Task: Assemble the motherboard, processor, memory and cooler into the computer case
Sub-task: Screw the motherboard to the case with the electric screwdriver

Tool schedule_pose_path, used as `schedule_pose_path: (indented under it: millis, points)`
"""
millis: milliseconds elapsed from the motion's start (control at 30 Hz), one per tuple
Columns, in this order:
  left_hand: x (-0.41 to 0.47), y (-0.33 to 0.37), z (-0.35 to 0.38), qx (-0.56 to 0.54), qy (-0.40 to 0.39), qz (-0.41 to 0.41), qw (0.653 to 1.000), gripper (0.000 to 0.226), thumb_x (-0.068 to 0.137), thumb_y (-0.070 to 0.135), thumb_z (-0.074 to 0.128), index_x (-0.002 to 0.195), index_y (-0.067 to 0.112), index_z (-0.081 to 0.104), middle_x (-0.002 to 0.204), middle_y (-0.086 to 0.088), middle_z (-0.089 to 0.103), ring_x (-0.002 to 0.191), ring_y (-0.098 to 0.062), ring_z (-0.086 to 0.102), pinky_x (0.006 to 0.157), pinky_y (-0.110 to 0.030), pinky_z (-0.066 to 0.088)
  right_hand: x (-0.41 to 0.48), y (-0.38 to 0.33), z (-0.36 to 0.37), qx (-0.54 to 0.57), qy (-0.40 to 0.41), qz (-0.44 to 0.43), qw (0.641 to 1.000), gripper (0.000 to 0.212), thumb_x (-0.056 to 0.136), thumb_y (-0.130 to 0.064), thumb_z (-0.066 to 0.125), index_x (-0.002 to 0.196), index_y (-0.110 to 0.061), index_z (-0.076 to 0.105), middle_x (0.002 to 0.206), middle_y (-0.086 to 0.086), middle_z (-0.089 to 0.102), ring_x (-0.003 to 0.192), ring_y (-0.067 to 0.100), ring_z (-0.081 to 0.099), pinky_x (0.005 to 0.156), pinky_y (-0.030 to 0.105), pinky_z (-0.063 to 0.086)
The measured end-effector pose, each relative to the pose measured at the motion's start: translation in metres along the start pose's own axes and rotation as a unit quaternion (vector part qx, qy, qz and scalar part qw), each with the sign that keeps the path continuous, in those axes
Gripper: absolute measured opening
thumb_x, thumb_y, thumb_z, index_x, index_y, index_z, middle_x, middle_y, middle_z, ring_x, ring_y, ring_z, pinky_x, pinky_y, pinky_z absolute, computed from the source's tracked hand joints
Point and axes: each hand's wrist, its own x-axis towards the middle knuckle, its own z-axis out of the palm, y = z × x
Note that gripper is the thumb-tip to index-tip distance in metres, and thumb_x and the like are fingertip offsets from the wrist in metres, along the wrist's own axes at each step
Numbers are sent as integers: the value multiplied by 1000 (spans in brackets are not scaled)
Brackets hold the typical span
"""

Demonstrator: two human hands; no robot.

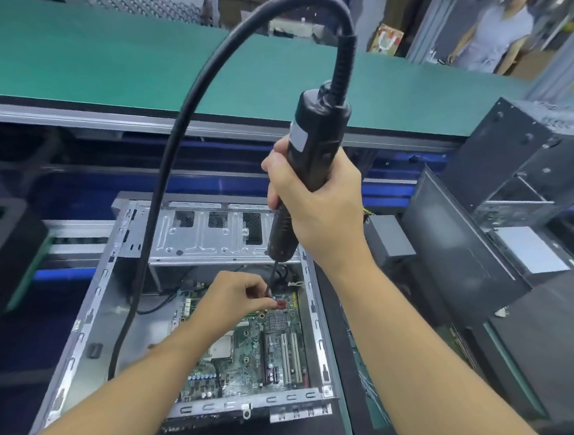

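Down in the head view, the open grey metal computer case (pixel 92 339) lies flat on the desk, with the green motherboard (pixel 251 354) seated inside it, towards the right wall. The right hand (pixel 315 198) is wrapped firmly around a black electric screwdriver (pixel 305 167), held nearly upright, its thin bit pointing down at the far right corner of the board. A thick black cable (pixel 170 151) arcs from the tool's top and falls into the case on the left. The left hand (pixel 233 297) reaches over the board, fingertips pinched narrowly at the bit's tip, just beside a small red heatsink (pixel 281 303). Dark cases (pixel 529 170) stand at the right, beyond a green conveyor shelf (pixel 94 60).
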Motion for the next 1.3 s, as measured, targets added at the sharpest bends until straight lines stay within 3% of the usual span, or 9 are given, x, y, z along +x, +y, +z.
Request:
schedule_pose_path:
  millis: [100, 300, 500, 667, 833, 1000, 1100, 1300]
  points:
    - [0, 3, 0, 10, 0, 18, 1000, 24, 71, 36, 84, 62, 26, 64, 67, 6, 67, 64, -13, 63, 62, -29, 53, -1, 0, -1, -3, 6, -4, 1000, 21, 88, -19, 68, 91, -1, 58, 70, 24, 58, 63, 42, 53, 61, 50, 50]
    - [-4, 3, 0, -4, 8, 33, 999, 15, 73, 24, 84, 67, 24, 70, 73, 15, 69, 70, -2, 65, 65, -15, 49, -3, 3, 0, -8, 8, 0, 1000, 19, 86, -22, 70, 91, -6, 59, 70, 21, 58, 63, 41, 53, 61, 50, 50]
    - [-6, 2, 1, -12, 17, 25, 999, 23, 76, 24, 82, 68, 39, 67, 71, 20, 68, 71, 1, 64, 63, -10, 45, -5, 5, -2, -3, 6, -11, 1000, 18, 88, -19, 69, 92, -4, 59, 70, 21, 58, 63, 42, 53, 61, 50, 50]
    - [-6, -1, 1, -19, 2, 15, 1000, 10, 82, 24, 77, 76, 31, 74, 70, 19, 70, 70, -2, 67, 67, -13, 49, -6, 7, -7, -4, -9, -10, 1000, 16, 91, -13, 68, 94, 0, 59, 73, 26, 58, 63, 43, 54, 63, 53, 50]
    - [-3, 2, 4, 21, 6, 29, 999, 9, 80, 26, 78, 73, 29, 72, 67, 18, 67, 70, 1, 62, 61, -9, 43, -6, 9, -10, 5, -8, 3, 1000, 20, 87, -22, 68, 93, -4, 59, 75, 25, 59, 65, 42, 54, 66, 52, 52]
    - [0, 6, 10, 44, -4, 28, 999, 14, 80, 31, 78, 71, 25, 68, 67, 13, 65, 64, -4, 59, 58, -17, 46, -5, 13, -14, 1, -4, 6, 1000, 18, 86, -24, 68, 91, -9, 59, 76, 24, 61, 62, 39, 56, 66, 49, 52]
    - [-1, 5, 14, -27, -3, 8, 1000, 12, 79, 25, 80, 72, 25, 69, 66, 11, 70, 64, -1, 65, 60, -11, 47, -5, 15, -16, 3, 5, -3, 1000, 13, 86, -26, 68, 90, -17, 59, 78, 24, 61, 62, 41, 55, 65, 50, 52]
    - [0, -1, 19, -183, -27, -79, 980, 12, 75, 14, 82, 82, 14, 73, 77, -3, 75, 77, -15, 74, 76, -29, 59, -5, 19, -19, -2, 5, -2, 1000, 18, 87, -25, 69, 92, -11, 59, 77, 24, 59, 62, 42, 54, 63, 55, 51]
